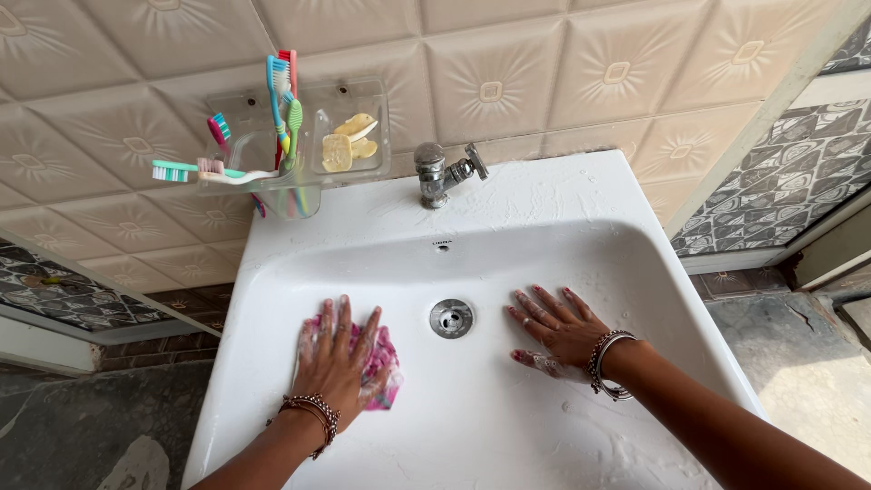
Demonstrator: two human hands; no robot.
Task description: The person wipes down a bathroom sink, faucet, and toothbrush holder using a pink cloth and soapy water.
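The left hand (334, 361) is pressing flat on a pink scrubber (381, 361) in the soapy left half of the sink (581, 195), the right hand (558, 328) is lying spread and empty right of the drain (451, 318), and lather is covering most of the basin, unrinsed.

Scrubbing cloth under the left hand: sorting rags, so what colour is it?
Pink scrubbing cloth, head view.

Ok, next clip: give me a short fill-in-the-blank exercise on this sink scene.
1. The left hand presses flat on a soapy ____ scrubbing cloth.
2. The right hand rests flat and bare on the white ceramic sink basin, to the right of the round metal ____.
3. The clear plastic wall holder keeps toothbrushes and yellow ____ pieces.

Missing words: pink; drain; soap
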